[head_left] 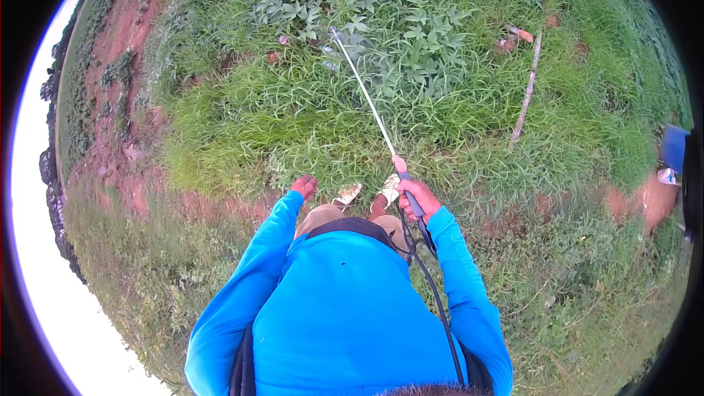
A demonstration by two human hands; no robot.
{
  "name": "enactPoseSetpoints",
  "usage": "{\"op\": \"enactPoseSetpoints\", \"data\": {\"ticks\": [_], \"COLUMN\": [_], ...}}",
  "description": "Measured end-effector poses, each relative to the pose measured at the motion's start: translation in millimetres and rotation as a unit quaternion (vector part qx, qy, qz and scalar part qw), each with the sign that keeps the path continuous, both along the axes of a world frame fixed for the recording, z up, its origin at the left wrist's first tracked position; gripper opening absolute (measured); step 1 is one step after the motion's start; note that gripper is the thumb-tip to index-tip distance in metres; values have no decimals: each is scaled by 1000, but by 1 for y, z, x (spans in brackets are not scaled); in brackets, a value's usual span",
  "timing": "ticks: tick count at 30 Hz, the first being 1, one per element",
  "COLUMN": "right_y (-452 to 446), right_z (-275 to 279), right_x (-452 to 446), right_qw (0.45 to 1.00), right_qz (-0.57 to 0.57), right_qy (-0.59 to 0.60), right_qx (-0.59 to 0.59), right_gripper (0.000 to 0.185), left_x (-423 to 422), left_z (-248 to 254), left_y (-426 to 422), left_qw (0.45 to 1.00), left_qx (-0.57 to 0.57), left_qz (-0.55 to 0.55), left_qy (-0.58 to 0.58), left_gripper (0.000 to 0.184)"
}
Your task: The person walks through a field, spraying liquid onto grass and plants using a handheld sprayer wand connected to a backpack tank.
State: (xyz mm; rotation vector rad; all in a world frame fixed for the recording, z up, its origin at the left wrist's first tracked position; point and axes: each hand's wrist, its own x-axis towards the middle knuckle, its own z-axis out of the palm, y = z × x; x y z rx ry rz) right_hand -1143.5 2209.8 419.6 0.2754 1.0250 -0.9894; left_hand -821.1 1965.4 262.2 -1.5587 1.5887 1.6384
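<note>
My right hand (419, 199) is wrapped around the dark handle of a sprayer wand (367, 99). Its long pale lance slants forward and left over the grass, and the nozzle end is above leafy weeds (433, 37). A faint haze hangs beside the nozzle. From the handle a black hose (436, 293) runs back along my right side. My left hand (305, 187) hangs near my left hip with nothing in it, its fingers loosely bent. Below, my two shoes (347, 194) stand at the grass edge.
A long stick (528, 92) lies in the grass to the right, near an orange-brown object (521, 34). Litter (328, 59) shows beneath the nozzle end. At far right there is a blue container (673, 148) by bare soil. Reddish earth (110, 37) stretches along the left.
</note>
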Motion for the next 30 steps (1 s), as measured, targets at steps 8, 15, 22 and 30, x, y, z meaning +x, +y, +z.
{"op": "enactPoseSetpoints", "data": {"ticks": [8, 15, 22, 30], "right_y": [-125, -208, -226, -177], "right_z": [-8, -16, -27, -31], "right_x": [2, 35, 44, 18], "right_qw": [970, 955, 966, 979], "right_qz": [210, 233, 170, 17], "right_qy": [83, 79, 126, 195], "right_qx": [-94, -169, -147, -54], "right_gripper": [34, 31, 41, 40], "left_x": [2, 12, 51, 65], "left_z": [30, 47, 27, 20], "left_y": [0, 7, 16, 34], "left_qw": [1000, 997, 999, 990], "left_qx": [-4, -34, -4, 9], "left_qz": [10, -27, 41, 115], "left_qy": [6, -57, -14, -82], "left_gripper": [26, 28, 26, 24]}}
